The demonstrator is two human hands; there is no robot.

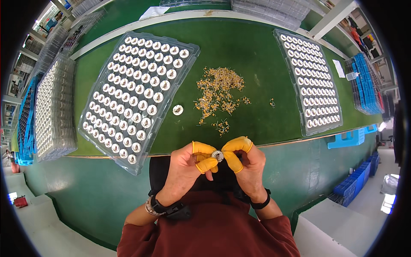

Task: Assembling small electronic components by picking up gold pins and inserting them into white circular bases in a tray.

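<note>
Just in front of the bench's near edge, my left hand point(188, 165) pinches a small round white-and-silver part point(218, 156) between thumb and fingers in yellow finger cots. From the other side, my right hand point(245, 159) closes its covered thumb and fingertip at the part's edge; whether something tiny sits between those tips is hidden. On the green bench top ahead lies a heap of small yellow components with wire legs point(220, 85). One loose round white part point(177, 110) rests left of the heap.
A clear tray with rows of round white parts point(132, 92) lies left, overhanging the bench edge. Another filled tray point(310, 81) lies right. Stacked trays point(55, 109) stand far left, blue trays point(366, 85) far right. A white post point(334, 19) rises at the back right.
</note>
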